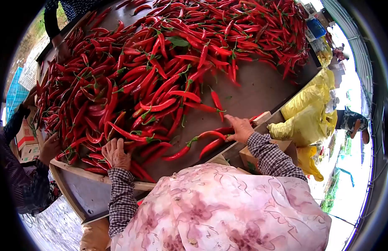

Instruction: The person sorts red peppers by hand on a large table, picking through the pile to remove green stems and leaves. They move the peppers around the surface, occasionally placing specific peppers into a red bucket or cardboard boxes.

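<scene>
My left hand (116,154) rests on the near edge of the pile of red chili peppers (156,90), fingers slightly apart and pointing down among them. At the table's right-hand edge, my right hand (241,129) has its thumb and fingers around the end of a red chili pepper (224,130); the palm side is hidden. Just left of that hand lie two more chili peppers, one curved (210,134) and one straighter (212,147). A single chili pepper (177,154) lies between my two hands on the dark tabletop (244,90).
Wooden rails (104,179) edge the table. Another person's hand (50,148) is at the left edge, and a further person's hand (61,49) reaches in at the upper left. Yellow sacks (307,113) and a cardboard box (249,159) stand to the right.
</scene>
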A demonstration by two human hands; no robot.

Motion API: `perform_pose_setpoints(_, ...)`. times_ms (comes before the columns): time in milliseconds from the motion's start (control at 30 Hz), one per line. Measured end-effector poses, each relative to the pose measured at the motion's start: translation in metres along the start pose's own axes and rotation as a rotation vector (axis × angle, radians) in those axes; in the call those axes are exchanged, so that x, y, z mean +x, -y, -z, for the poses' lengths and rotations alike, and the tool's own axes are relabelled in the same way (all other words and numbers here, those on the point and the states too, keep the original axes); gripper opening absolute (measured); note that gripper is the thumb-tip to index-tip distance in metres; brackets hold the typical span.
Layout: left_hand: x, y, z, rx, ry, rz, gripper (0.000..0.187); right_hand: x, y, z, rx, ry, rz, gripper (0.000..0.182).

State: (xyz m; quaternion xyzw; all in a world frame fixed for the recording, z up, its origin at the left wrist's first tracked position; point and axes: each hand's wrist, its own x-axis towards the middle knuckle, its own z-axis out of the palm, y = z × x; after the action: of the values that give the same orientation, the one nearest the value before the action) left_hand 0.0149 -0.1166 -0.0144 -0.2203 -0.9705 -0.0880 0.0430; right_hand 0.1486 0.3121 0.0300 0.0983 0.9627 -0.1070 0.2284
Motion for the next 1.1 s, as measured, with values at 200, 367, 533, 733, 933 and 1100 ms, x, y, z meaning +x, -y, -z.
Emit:
perform_pose_setpoints(200, -0.001, 0.003, -0.001, -0.076, 0.101, 0.059, 0.06, 0.03, -0.032, -0.003, 0.552, 0.021, 0.05, 0.039)
perform_pose_setpoints(367, 0.0, 0.001, 0.003, -0.056, 0.074, 0.039, 0.056, 0.036, 0.011, 0.044, 1.38, 0.001, 0.1, 0.043)
perform_pose_setpoints(533, 0.001, 0.004, 0.002, -0.072, 0.04, 0.053, 0.055, 0.031, -0.037, 0.044, 0.357, 0.459, -0.062, 0.038)
perform_pose_setpoints(733, 0.0, 0.016, 0.001, -0.118, 0.044, 0.01, 0.05, 0.012, -0.053, 0.018, -0.329, 0.118, 0.179, 0.023)
perform_pose_setpoints(933, -0.007, 0.028, 0.015, -0.178, -0.044, 0.19, 0.051, 0.029, -0.019, 0.036, 0.63, -0.026, 0.141, 0.026)
perform_pose_setpoints(1100, -0.003, 0.002, 0.048, -0.23, 0.092, 0.324, 0.06, 0.068, -0.008, -0.014, 0.285, -0.419, -0.057, 0.054)
